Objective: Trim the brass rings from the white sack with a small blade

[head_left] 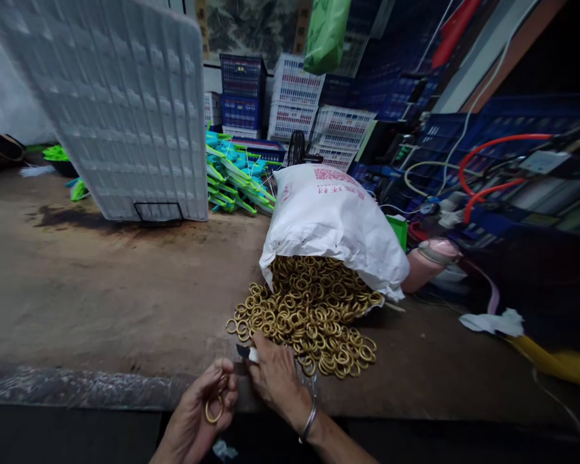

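A heap of brass-coloured metal rings (314,322) spills from the mouth of a white woven sack (333,212) onto the table. At the near left edge of the heap, my right hand (278,377) has its fingers bent over and against the rings. From its thumb side juts a dark, pointed, blade-like piece (242,351) with a white part by the thumb; how it is held is partly hidden. My left hand (203,406), palm up in front of the table edge, has its fingers curled around a brass-coloured ring (214,408), perhaps with another behind it.
A translucent ribbed plastic panel (140,122) stands upright at the back left, with a black wire stand at its foot. Bright green and blue plastic pieces (236,174) lie behind it. Stacked crates (294,96) line the back. A pink bottle (430,261) and hoses are at right.
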### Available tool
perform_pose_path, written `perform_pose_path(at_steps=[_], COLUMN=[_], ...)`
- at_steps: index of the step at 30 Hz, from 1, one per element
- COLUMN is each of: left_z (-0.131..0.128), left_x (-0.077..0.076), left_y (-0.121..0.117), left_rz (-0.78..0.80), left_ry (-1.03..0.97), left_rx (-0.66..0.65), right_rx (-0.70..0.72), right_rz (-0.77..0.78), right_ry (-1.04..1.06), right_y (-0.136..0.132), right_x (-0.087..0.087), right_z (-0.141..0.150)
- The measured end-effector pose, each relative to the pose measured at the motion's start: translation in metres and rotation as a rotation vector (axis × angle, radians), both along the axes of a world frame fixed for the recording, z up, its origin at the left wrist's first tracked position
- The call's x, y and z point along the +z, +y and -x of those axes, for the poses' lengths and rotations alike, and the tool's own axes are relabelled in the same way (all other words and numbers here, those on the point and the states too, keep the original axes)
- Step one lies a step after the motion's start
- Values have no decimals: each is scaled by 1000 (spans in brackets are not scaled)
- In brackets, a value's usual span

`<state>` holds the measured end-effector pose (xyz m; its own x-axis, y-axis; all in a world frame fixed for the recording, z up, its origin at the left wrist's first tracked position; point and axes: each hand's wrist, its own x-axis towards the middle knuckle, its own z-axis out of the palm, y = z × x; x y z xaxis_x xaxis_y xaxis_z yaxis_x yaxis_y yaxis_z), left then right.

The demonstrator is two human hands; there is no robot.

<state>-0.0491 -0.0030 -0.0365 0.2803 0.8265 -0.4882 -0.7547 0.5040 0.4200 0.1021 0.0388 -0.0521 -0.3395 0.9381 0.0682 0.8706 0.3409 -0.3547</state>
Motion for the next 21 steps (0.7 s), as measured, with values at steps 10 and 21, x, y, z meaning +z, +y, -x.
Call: perform_pose_path(at_steps=[10,21], left_z=[-23,-47], left_x=[1,-7], left_y=[14,21], left_rz=[-157,-789], left_ry=[430,964], left_rx=[-3,-146], right_rx=[-139,-313], right_rz=[246,941], right_ry=[539,1232], right_y=[10,-2], right_x=[4,18], right_z=[-14,-34])
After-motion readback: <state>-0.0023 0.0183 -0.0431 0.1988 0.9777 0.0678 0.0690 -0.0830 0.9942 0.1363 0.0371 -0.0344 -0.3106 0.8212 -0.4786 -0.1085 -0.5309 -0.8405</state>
